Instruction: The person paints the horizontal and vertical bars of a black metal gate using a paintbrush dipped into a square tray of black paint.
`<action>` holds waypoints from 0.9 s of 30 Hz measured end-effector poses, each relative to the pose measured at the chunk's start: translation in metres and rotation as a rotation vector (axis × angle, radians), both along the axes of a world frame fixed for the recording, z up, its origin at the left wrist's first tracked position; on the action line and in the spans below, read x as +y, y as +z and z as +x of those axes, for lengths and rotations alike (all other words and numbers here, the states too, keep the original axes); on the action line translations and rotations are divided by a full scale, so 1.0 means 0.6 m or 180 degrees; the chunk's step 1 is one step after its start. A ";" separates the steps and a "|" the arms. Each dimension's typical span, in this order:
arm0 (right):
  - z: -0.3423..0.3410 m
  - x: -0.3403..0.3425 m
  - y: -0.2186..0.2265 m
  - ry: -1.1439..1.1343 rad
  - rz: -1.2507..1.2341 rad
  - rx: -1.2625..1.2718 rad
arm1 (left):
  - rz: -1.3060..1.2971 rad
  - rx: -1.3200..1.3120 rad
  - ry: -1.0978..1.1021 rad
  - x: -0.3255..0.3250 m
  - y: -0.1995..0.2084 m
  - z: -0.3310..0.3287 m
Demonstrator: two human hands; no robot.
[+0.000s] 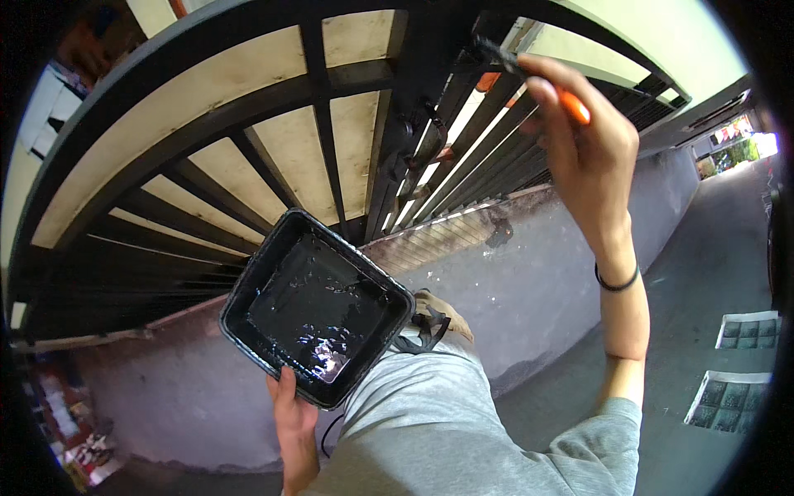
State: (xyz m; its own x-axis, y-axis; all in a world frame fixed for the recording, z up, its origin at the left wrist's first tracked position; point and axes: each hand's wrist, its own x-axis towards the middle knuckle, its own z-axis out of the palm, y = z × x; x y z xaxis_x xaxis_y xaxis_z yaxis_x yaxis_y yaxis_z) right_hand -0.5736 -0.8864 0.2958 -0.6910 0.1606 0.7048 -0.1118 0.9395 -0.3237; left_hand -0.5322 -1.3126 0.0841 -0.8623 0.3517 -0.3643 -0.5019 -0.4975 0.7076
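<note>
Closest to you is your own grey-trousered knee (pixel 430 413), raised toward the low wall, with a tan shoe (pixel 442 312) planted on it. Just left of the knee your left hand (pixel 291 422) holds the black paint tray (pixel 318 306) from below, fingers closed on its near corner.

Largest in view is the black metal gate (pixel 248 165), its bars fanning across pale panels above the grey plastered wall (pixel 513 273). The bars are rigid and will not give under the brush.

The tray comes next. It is a shallow square plastic dish with a glossy pool of black paint in it. Judge it light but flexible, and slippery where paint has run over the rim. A pinch at one corner lets it tilt, so a flatter palm under the base would likely steady it and keep the liquid level.

Your right hand (pixel 583 140) is raised high against the gate, fingers wrapped shut around the orange handle of a paintbrush (pixel 529 78), whose dark bristles touch an upper bar. The brush looks light and stiff, best held mid-handle. A black band (pixel 616 283) circles that wrist.

At the lower right, two pale rectangular sheets (pixel 732 376) with dark grids lie flat on the ground, one above the other.
</note>
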 end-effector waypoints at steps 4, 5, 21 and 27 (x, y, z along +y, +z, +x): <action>-0.012 0.058 -0.016 0.0165 -0.0290 -0.0572 | -0.0027 0.0032 0.0045 0.028 0.024 0.004; -0.004 0.061 -0.015 0.0270 -0.0598 -0.0411 | -0.0034 0.0029 0.0067 0.032 0.028 0.002; 0.066 0.119 -0.177 -0.0442 -0.1162 0.1495 | -0.0319 0.0229 0.0530 0.148 0.051 0.047; 0.022 0.014 -0.183 0.0529 -0.0886 0.1141 | -0.0235 0.0291 0.0695 0.183 0.057 0.059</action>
State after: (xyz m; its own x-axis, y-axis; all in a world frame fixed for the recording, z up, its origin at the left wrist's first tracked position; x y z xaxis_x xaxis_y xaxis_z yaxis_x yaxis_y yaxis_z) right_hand -0.5607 -0.8778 0.1860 -0.4447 0.2850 0.8491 -0.4034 0.7827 -0.4740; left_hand -0.4970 -1.2025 0.1180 -0.9455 0.1288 -0.2991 -0.3204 -0.5324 0.7835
